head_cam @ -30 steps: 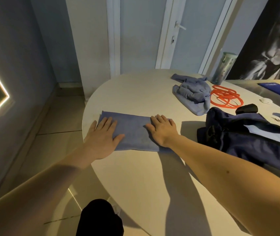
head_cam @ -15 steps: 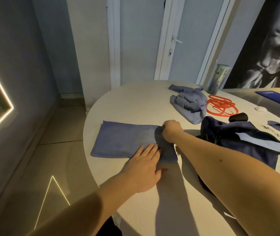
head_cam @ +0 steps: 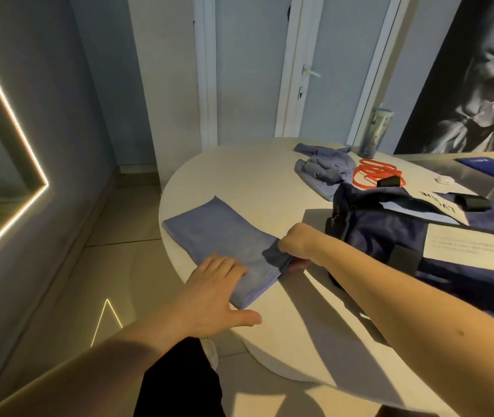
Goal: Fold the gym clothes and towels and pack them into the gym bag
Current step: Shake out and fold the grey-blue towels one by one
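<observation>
A blue towel (head_cam: pixel 221 230), folded into a long strip, lies at the left edge of the round white table (head_cam: pixel 257 176). My right hand (head_cam: pixel 295 245) pinches the towel's right end and has it lifted a little off the table. My left hand (head_cam: pixel 212 290) lies flat with straight fingers on the towel's near edge. A dark navy gym bag (head_cam: pixel 414 245) with a white label sits just right of my right hand. A crumpled blue garment (head_cam: pixel 323 171) lies farther back on the table.
Orange resistance bands (head_cam: pixel 372 174) lie beside the crumpled garment, and a tumbler (head_cam: pixel 373 133) stands behind them. A small white object (head_cam: pixel 444 179) and a blue flat item (head_cam: pixel 483 166) sit at the far right. The table edge runs just left of the towel.
My left hand slid from the towel's left part to its near right edge. My right hand went from lying flat to pinching the towel's right end and lifting it.
</observation>
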Tool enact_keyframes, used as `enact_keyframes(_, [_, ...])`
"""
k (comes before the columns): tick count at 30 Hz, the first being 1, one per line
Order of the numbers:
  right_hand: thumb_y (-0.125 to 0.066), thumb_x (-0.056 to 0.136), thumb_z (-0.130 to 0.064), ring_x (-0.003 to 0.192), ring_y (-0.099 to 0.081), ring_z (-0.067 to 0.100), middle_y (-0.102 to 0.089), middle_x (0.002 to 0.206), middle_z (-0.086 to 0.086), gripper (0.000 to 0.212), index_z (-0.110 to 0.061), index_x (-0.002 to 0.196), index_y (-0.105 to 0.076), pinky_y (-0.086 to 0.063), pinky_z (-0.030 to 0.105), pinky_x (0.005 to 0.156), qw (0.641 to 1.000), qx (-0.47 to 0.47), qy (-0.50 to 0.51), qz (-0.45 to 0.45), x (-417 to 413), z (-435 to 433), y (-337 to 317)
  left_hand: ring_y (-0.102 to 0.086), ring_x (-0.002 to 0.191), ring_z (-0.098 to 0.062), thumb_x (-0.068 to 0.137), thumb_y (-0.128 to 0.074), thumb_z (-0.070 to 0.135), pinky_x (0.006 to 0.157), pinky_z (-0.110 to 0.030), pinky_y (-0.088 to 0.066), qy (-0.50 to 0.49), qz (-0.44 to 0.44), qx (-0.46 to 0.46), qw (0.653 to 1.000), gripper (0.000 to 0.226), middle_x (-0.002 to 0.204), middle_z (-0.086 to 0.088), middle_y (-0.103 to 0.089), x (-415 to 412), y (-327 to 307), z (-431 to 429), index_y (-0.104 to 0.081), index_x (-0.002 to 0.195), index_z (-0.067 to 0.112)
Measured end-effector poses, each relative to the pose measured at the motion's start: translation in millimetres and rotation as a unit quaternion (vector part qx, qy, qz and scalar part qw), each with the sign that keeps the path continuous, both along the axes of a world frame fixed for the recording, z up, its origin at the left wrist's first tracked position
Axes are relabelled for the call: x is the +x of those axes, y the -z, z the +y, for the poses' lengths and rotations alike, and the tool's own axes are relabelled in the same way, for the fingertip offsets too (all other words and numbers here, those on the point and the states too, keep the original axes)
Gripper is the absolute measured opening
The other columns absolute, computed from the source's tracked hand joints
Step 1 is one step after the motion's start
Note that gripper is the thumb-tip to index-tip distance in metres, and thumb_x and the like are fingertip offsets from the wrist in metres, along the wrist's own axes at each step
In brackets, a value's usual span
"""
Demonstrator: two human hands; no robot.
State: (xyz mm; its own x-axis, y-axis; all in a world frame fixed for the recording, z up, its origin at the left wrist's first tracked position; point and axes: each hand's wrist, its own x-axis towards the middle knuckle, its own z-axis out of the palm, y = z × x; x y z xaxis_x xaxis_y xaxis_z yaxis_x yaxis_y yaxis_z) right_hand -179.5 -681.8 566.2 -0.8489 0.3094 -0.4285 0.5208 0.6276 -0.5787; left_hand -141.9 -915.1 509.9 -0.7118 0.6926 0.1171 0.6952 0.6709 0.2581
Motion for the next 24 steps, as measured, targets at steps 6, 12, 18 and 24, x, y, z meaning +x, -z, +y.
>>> enact_keyframes(6, [-0.063, 0.089, -0.005, 0.077, -0.072, 0.041, -0.073, 0.093, 0.029, 0.023, 0.0, 0.11, -0.058, -0.055, 0.049, 0.074, 0.993, -0.087, -0.073, 0.03, 68, 4, 15, -0.024, 0.132, -0.005, 0.07, -0.067, 0.079, 0.114, -0.018, -0.011, 0.038, 0.032, -0.006, 0.999, 0.09, 0.138, 0.016, -0.03, 29, 21, -34, -0.041, 0.142, 0.03])
enact_keyframes(12, [-0.064, 0.096, -0.015, 0.055, -0.064, 0.022, -0.072, 0.075, 0.013, 0.054, -0.01, 0.143, -0.039, -0.049, 0.029, 0.053, 0.982, -0.126, -0.125, 0.066, 105, 8, 32, -0.048, 0.118, -0.009, 0.084, -0.078, 0.041, 0.102, -0.026, -0.039, 0.051, 0.127, 0.064, 0.988, 0.044, 0.129, 0.01, -0.05, 46, 41, -42, -0.062, 0.122, 0.025])
enact_keyframes(18, [-0.058, 0.095, -0.022, 0.117, -0.058, 0.017, -0.062, 0.125, -0.003, 0.049, -0.022, 0.143, -0.048, -0.045, 0.027, 0.098, 0.955, 0.042, -0.228, 0.184, 115, 24, 27, -0.051, 0.105, 0.0, 0.098, -0.05, 0.047, 0.089, -0.022, -0.045, 0.017, 0.101, 0.141, 0.985, 0.031, 0.113, 0.017, -0.056, 53, 30, -39, -0.067, 0.11, 0.024])
enact_keyframes(24, [-0.071, 0.084, -0.01, 0.135, -0.027, -0.004, -0.032, 0.147, -0.022, 0.066, -0.029, 0.142, -0.048, -0.026, 0.018, 0.115, 0.903, 0.062, -0.36, 0.225, 109, 26, 34, -0.058, 0.099, -0.002, 0.097, -0.06, 0.041, 0.08, -0.017, -0.047, -0.109, 0.007, 0.252, 0.962, 0.015, 0.1, 0.022, -0.06, 46, 11, -32, -0.065, 0.108, 0.032])
